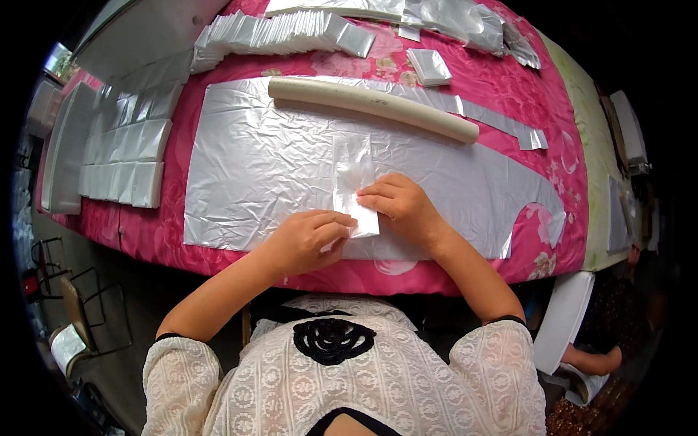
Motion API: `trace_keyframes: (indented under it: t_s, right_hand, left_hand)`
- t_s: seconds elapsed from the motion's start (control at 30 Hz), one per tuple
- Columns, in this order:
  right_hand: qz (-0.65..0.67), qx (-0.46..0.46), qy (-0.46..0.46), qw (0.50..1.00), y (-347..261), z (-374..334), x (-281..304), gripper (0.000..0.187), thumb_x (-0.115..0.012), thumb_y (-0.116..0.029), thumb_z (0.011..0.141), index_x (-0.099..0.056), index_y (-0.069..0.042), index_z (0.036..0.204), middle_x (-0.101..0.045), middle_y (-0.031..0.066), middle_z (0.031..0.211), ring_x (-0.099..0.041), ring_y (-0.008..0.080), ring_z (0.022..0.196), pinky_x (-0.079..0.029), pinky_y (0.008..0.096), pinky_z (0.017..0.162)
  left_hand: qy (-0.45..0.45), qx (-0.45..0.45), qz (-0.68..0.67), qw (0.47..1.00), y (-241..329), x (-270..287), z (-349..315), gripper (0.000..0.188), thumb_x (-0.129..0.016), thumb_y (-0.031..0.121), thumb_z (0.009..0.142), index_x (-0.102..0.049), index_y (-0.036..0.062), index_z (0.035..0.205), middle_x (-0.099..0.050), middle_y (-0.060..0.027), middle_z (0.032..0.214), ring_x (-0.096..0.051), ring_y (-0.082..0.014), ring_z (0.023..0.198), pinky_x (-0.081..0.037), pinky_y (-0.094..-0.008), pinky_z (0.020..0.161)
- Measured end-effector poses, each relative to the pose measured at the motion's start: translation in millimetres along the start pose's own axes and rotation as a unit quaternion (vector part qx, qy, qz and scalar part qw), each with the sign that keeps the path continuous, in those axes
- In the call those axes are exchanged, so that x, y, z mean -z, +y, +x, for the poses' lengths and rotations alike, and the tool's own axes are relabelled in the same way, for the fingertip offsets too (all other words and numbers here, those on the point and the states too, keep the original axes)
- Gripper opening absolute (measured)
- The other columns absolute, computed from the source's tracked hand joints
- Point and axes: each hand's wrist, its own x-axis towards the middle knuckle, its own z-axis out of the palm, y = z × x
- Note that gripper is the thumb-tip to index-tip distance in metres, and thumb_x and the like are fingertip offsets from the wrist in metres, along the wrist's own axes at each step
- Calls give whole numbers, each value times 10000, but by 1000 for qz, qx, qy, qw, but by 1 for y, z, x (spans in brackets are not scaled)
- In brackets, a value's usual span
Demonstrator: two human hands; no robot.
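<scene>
A narrow folded silvery plastic sheet (354, 174) lies lengthwise in front of me, its lower end doubled over into a flat, paler flap. At its lower left corner my left hand (309, 240) has its fingers bent together on the film. My right hand (400, 207) is closed on the right edge a little higher up, thumb and fingertips pressed to the fold. Underneath is a large crinkled silver sheet (247, 160) with a curved cut-out on its right. Just beyond the folded piece, a beige cardboard tube (371, 107) rests at a slant across the sheet.
A pink flowered cloth (509, 167) covers the table. Folded silver packets (283, 33) stand in a long row at the back; more packets (123, 160) fill a box at left. A small stack (429, 67) sits behind the tube. Another person's arm (592, 361) shows at lower right.
</scene>
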Motion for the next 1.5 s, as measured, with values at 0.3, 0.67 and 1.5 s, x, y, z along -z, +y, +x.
trace_keyframes:
  t_s: [0.3, 0.67, 1.5]
  right_hand:
    - [65, -132, -1, 989, -25, -15, -4, 134, -621, -128, 730, -671, -74, 843, -654, 69, 792, -610, 248, 726, -485, 324, 638]
    - [225, -512, -150, 816, -7, 29, 7, 232, -594, -194, 809, -644, 26, 756, -626, 69, 644, -585, 108, 553, -449, 239, 531]
    - [-114, -174, -121, 970, -27, 40, 4, 395, -671, -231, 727, -588, -28, 1056, -590, 153, 1031, -548, 309, 987, -434, 381, 856]
  left_hand:
    - [12, 105, 10, 994, 10, -5, -16, 499, -674, 131, 751, -489, 35, 1204, -637, -116, 1025, -632, -240, 870, -479, -341, 758]
    - [99, 446, -197, 868, -9, 7, 31, 679, -646, 75, 796, -279, -61, 1351, -623, -95, 809, -571, -101, 611, -470, -231, 568]
    - [170, 184, -32, 968, 20, -18, -9, 727, -622, 231, 781, -269, 3, 1374, -231, -234, 1423, -247, -348, 1318, -223, -429, 1060]
